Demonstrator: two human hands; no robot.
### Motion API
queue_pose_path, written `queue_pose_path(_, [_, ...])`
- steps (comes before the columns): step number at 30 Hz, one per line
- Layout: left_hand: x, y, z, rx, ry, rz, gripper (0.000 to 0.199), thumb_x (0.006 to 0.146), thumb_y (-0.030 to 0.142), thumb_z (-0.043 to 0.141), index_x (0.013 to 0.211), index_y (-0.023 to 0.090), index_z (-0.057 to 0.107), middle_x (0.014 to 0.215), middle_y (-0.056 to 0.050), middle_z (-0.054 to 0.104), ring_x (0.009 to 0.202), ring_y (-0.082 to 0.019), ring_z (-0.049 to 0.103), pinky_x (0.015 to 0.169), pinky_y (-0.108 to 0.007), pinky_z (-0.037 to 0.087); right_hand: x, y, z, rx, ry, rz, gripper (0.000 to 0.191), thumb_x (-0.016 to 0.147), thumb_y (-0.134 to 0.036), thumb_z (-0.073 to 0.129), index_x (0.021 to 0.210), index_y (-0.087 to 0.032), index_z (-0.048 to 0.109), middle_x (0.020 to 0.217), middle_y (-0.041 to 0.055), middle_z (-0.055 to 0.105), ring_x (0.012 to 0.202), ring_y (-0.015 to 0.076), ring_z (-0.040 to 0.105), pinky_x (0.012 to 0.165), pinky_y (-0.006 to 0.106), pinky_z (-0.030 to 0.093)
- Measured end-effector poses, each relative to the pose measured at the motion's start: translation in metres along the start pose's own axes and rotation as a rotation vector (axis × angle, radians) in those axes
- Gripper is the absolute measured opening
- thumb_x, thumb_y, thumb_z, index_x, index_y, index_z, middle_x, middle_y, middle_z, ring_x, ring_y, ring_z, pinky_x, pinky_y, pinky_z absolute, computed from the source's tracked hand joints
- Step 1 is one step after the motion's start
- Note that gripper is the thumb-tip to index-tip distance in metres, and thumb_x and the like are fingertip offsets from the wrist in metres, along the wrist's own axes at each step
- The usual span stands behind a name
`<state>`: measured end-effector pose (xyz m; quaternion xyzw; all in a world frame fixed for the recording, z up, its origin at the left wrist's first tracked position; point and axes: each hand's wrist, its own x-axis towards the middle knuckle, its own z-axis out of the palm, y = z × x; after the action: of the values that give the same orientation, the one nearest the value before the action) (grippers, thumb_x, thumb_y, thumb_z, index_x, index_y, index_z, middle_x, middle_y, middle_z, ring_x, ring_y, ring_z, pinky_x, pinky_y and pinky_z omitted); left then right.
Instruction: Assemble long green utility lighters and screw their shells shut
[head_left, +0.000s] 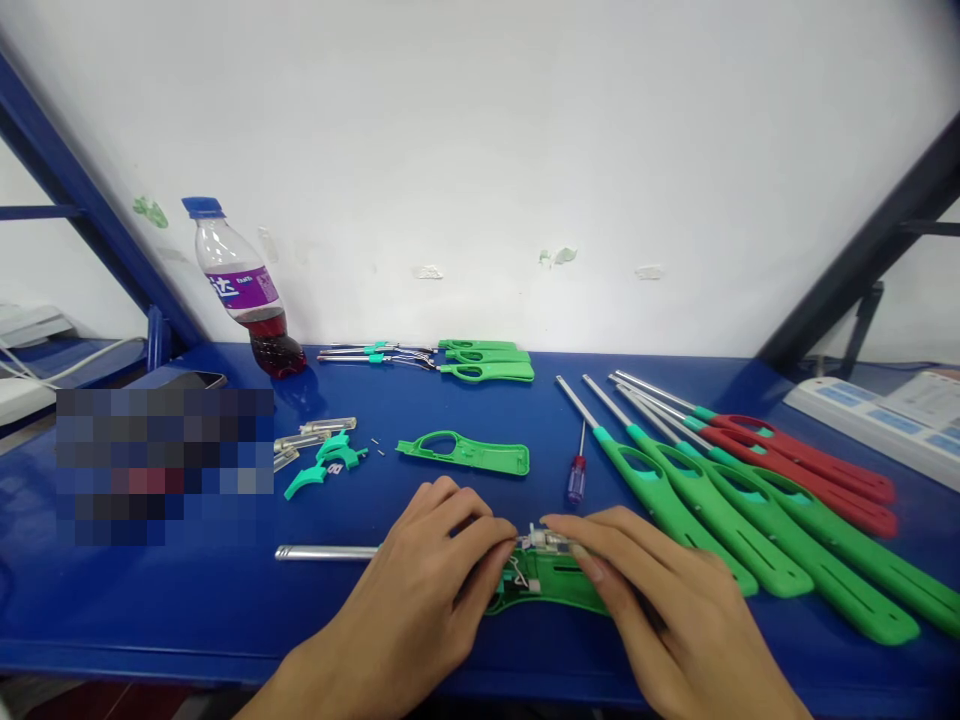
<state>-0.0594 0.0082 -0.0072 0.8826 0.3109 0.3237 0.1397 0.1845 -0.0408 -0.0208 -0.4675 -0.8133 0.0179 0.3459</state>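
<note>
An opened green lighter body (551, 585) lies at the front of the blue table, its silver tube (326, 552) pointing left. My left hand (439, 570) bends over its left part, thumb and fingertips pinched at the small inner parts. From the right, my right hand (660, 590) has its thumb and fingers closed around a clear fuel tank (549, 540) with a white valve, at the body's upper edge. Wires and a dark part show inside the shell between the hands. Behind them lies a loose green half shell (480, 455).
A screwdriver (576, 480) and several green (697, 515) and red lighters (810, 470) lie right. Teal triggers (326, 465) and clear tanks (330, 426) are left, near a bottle (244, 290). Green handles (487, 370) with tubes lie by the wall. A power strip (877, 415) is far right.
</note>
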Motion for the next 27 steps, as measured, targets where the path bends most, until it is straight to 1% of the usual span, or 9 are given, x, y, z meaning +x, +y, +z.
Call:
queue_pose_path(8, [0.001, 0.0009, 0.001, 0.0, 0.024, 0.012, 0.02, 0.111, 0.011, 0.053, 0.11, 0.019, 0.071, 0.097, -0.003, 0.068, 0.088, -0.022, 0.055, 0.084, -0.041, 0.047, 0.0019, -0.0024, -0.0018, 0.004, -0.004, -0.01, 0.037, 0.112, -0.016, 0.047, 0.142, -0.03, 0.063, 0.117, 0.0001, 0.079, 0.083, 0.0125, 0.081, 0.076, 0.025, 0.063])
queue_pose_path(11, [0.0026, -0.0001, 0.0011, -0.001, 0.037, 0.034, 0.019, 0.111, 0.01, 0.054, 0.111, 0.018, 0.071, 0.097, -0.004, 0.068, 0.088, -0.022, 0.056, 0.081, -0.039, 0.048, 0.0029, -0.002, -0.002, -0.011, 0.011, -0.033, 0.037, 0.111, -0.014, 0.047, 0.139, -0.029, 0.065, 0.115, 0.0012, 0.08, 0.085, 0.0134, 0.082, 0.07, 0.024, 0.062])
queue_pose_path(14, [0.0032, -0.0013, 0.0011, -0.006, 0.047, 0.051, 0.019, 0.11, 0.008, 0.054, 0.113, 0.017, 0.071, 0.097, -0.004, 0.068, 0.089, -0.022, 0.056, 0.081, -0.037, 0.05, 0.0027, -0.0001, -0.0015, -0.029, 0.009, -0.064, 0.042, 0.108, -0.01, 0.046, 0.14, -0.029, 0.065, 0.116, 0.0009, 0.08, 0.088, 0.0136, 0.083, 0.066, 0.023, 0.061])
queue_pose_path(17, [0.0019, -0.002, 0.0013, -0.008, 0.037, 0.058, 0.019, 0.11, 0.008, 0.054, 0.113, 0.017, 0.07, 0.099, -0.005, 0.068, 0.092, -0.022, 0.056, 0.082, -0.037, 0.052, 0.0015, 0.0019, -0.0011, -0.052, 0.009, -0.08, 0.047, 0.107, -0.007, 0.045, 0.142, -0.03, 0.064, 0.119, 0.001, 0.08, 0.091, 0.0138, 0.083, 0.066, 0.024, 0.061])
queue_pose_path(21, [-0.0006, -0.0022, 0.0017, -0.003, 0.028, 0.056, 0.019, 0.11, 0.007, 0.054, 0.112, 0.018, 0.07, 0.099, -0.005, 0.067, 0.092, -0.022, 0.055, 0.081, -0.037, 0.051, 0.0009, 0.0029, -0.0014, -0.064, 0.012, -0.096, 0.047, 0.107, -0.006, 0.045, 0.142, -0.031, 0.065, 0.121, 0.0002, 0.081, 0.096, 0.0131, 0.084, 0.069, 0.023, 0.062])
queue_pose_path(27, [-0.0016, -0.0029, 0.0023, 0.002, 0.059, 0.083, 0.02, 0.11, 0.006, 0.053, 0.111, 0.018, 0.069, 0.099, -0.005, 0.066, 0.092, -0.021, 0.055, 0.08, -0.036, 0.051, 0.0023, 0.002, -0.0032, -0.096, 0.041, -0.112, 0.047, 0.108, -0.008, 0.044, 0.139, -0.032, 0.069, 0.12, -0.0006, 0.082, 0.093, 0.0127, 0.085, 0.066, 0.023, 0.061])
